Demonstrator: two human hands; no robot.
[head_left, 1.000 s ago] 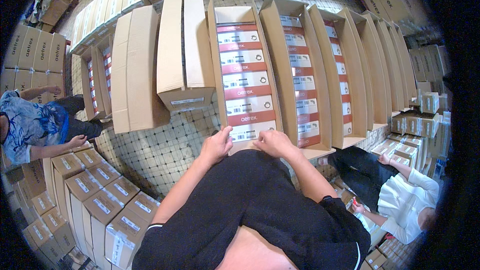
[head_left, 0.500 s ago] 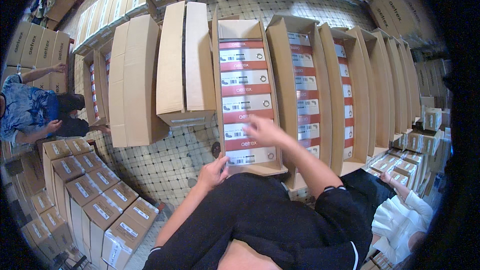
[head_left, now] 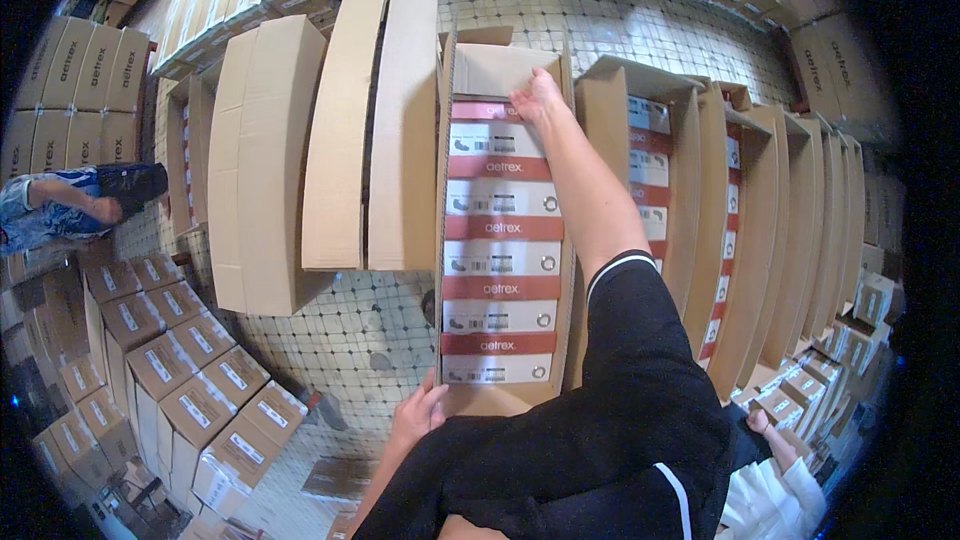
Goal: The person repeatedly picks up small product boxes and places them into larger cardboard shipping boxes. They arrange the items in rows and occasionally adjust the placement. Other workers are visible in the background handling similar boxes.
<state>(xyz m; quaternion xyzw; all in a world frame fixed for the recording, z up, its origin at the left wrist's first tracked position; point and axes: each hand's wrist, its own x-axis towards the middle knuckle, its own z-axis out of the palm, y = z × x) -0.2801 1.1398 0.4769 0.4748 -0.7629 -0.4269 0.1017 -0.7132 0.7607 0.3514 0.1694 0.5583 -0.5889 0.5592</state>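
Observation:
In front of me stands a long open carton holding a row of red-and-white shoeboxes. My left hand is closed at the carton's near left corner, its fingers curled on the edge. Stretched to the far end, my right hand has thumb and fingers apart. It touches the top of the farthest shoebox, beside the raised cardboard at that end. My right forearm covers part of the carton's right wall.
Closed tall cartons stand to the left, and more open cartons line up on the right. Taped boxes are stacked at lower left. One person is at far left; another, in a white top, is at lower right.
My right hand has moved from the near shoeboxes to the far end of the row. My left hand stays at the near left corner. The view has shifted.

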